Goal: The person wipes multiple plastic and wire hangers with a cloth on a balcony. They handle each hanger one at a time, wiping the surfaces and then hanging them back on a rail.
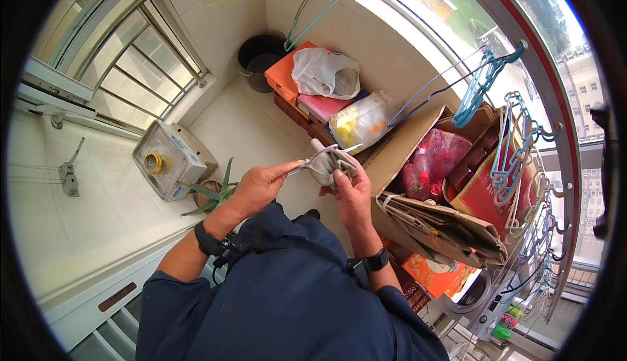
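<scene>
Both hands are raised in front of my body, at the middle of the view. My left hand (pixel 262 184) pinches one end of a thin, pale hanger (pixel 321 155), its fingers closed on it. In my right hand (pixel 350 189) is a bunched grey cloth item (pixel 325 170), with the thumb pressed on top of it. The hanger passes over the cloth, and its far end sticks out above my right hand. How the cloth is attached to the hanger cannot be told.
Right of my hands stands a cardboard box (pixel 392 155) with plastic bottles (pixel 421 170). Ahead are a white plastic bag (pixel 325 72) on an orange box (pixel 281 74) and a black bucket (pixel 259 62). Blue hangers (pixel 475 89) hang at right. An aloe plant (pixel 215 193) stands at left.
</scene>
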Demonstrator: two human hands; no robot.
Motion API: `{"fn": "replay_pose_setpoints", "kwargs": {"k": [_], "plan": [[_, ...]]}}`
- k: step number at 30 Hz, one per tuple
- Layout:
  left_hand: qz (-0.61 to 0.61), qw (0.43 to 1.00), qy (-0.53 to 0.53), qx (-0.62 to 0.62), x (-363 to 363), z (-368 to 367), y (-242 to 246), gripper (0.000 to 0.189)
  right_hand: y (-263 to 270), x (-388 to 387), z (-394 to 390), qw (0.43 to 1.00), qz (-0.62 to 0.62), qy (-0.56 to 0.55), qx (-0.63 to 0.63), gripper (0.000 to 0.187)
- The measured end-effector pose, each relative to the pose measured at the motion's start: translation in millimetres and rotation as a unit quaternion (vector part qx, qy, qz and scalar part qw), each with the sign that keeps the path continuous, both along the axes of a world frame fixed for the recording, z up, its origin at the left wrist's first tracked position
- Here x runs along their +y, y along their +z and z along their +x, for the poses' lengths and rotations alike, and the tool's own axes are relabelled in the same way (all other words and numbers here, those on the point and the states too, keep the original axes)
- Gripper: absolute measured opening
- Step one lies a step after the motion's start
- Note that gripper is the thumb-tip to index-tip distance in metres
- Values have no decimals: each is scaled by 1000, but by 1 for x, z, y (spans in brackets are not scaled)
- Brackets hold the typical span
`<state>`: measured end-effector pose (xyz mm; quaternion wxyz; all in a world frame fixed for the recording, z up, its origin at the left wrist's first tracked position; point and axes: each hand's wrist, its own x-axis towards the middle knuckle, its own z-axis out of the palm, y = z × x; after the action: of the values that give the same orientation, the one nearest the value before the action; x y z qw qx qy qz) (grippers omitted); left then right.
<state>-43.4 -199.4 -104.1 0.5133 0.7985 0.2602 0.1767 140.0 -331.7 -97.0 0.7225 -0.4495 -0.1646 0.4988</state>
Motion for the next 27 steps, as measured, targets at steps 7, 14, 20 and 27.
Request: {"fn": "replay_pose_setpoints", "kwargs": {"k": [7,14,20,27], "plan": [[132,988,-28,76,-21,-6,0,48,4,2,-13,996,33,39,76,58],[143,988,-55,36,-27,2,-2,42,8,1,-5,998,-35,44,-16,67],[4,995,-89,48,-21,7,-22,27,11,-1,-26,995,-14,98,32,69],[155,985,-62,-40,-16,8,-13,18,22,-6,-21,980,72,92,158,66]]}}
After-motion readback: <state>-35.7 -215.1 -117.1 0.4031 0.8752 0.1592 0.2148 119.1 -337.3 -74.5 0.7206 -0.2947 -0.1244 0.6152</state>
